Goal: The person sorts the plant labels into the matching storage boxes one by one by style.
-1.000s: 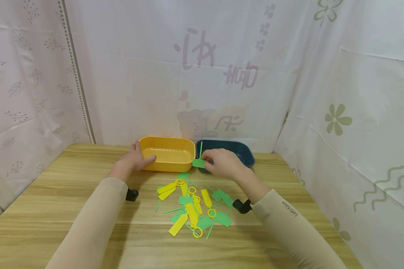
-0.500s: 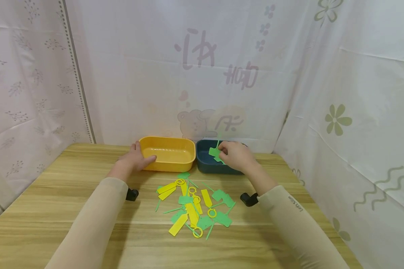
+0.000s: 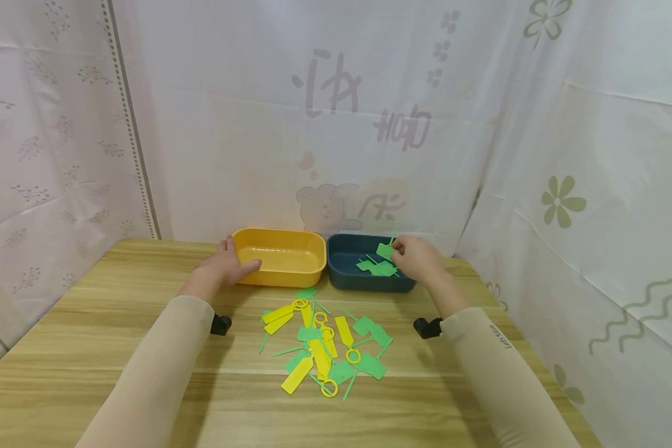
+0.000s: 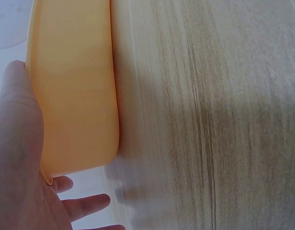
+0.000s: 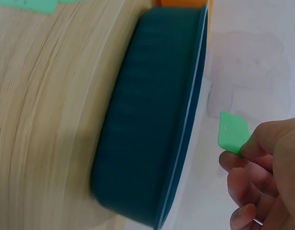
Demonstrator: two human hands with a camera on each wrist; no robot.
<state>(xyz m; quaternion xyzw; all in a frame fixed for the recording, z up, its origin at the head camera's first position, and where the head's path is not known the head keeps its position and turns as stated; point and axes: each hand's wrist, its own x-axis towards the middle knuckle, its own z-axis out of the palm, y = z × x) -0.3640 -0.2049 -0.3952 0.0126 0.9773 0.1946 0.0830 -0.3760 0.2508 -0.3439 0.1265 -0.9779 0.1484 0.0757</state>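
While yellow tags [image 3: 297,376] and green tags [image 3: 341,371] lie mixed on the wooden table [image 3: 229,404] nearest you, your left hand [image 3: 221,266] rests on the yellow bin [image 3: 280,278] at its left end, thumb and fingers wide apart. Your right hand [image 3: 420,258] pinches 1 green tag [image 3: 385,251], grip narrow, over the blue bin [image 3: 369,282]. More green tags inside it. 2 bins side by side, printed curtain [image 3: 229,124] behind.
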